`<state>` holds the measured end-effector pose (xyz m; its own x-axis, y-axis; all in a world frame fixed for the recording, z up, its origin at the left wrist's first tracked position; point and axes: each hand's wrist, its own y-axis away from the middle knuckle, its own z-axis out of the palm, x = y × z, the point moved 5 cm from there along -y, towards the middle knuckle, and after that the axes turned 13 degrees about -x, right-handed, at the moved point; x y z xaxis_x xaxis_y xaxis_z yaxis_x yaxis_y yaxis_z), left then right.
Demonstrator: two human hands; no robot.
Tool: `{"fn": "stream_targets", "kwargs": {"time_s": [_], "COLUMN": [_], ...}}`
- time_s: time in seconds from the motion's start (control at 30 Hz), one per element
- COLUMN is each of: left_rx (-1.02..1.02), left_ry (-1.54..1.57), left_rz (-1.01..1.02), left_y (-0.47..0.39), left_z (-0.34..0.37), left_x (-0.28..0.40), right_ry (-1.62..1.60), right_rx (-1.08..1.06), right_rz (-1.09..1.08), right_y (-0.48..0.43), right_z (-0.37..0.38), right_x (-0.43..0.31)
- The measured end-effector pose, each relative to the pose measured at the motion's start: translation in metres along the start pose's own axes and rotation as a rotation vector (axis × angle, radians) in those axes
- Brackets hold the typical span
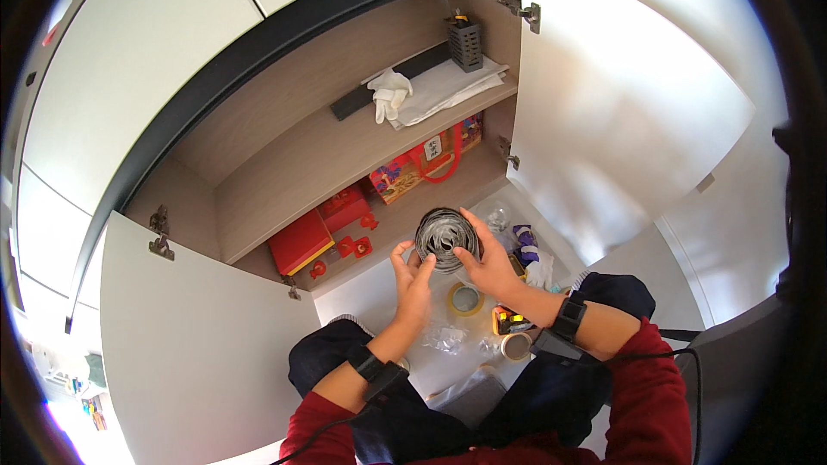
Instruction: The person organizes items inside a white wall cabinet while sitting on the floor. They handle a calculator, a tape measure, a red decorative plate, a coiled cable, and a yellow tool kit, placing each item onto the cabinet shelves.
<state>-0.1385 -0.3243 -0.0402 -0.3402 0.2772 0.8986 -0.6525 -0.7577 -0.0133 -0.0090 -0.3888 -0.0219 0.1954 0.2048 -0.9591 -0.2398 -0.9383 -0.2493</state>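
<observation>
A coil of dark grey, shiny strip material (447,239) is held up in front of the cabinet, one flat end facing me. My left hand (413,281) grips its lower left side, thumb on the near rim. From the right, my right hand (489,265) wraps the coil, its thumb pressed on the face near the hollow centre. What the strip is made of cannot be told. Beneath the hands, a roll of tape (466,299) with a yellowish rim lies flat on the white surface, beside a crumpled clear plastic piece (447,338).
Both cabinet doors, left (207,349) and right (607,90), stand wide. White gloves (390,92) and a grey basket (465,46) rest on the shelf (310,171). Below are a red box (299,242) and a patterned gift bag (400,177). Another tape roll (516,347) lies near my knees.
</observation>
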Motion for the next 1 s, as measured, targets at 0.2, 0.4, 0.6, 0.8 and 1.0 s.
{"fn": "stream_targets", "kwargs": {"time_s": [0.2, 0.4, 0.6, 0.8, 1.0], "left_rx": [-0.354, -0.312, 0.054, 0.245, 0.428], "left_ry": [-0.579, -0.65, -0.291, -0.083, -0.042], "left_rz": [0.156, 0.019, -0.045, -0.044, -0.109], "left_y": [-0.009, -0.004, -0.012, -0.011, -0.004], "left_z": [0.006, 0.002, -0.026, -0.039, -0.04], "left_x": [0.047, 0.034, 0.024, 0.004, -0.023], "right_ry": [0.246, 0.153, 0.362, 0.469, 0.278], "right_rx": [-0.307, -0.278, -0.188, -0.228, -0.233], "right_rz": [-0.001, 0.096, 0.01, -0.055, 0.141], "right_y": [0.004, 0.019, 0.018, 0.025, 0.028], "right_z": [0.001, 0.001, -0.01, 0.004, 0.023], "right_x": [-0.016, -0.019, -0.024, -0.02, -0.003]}}
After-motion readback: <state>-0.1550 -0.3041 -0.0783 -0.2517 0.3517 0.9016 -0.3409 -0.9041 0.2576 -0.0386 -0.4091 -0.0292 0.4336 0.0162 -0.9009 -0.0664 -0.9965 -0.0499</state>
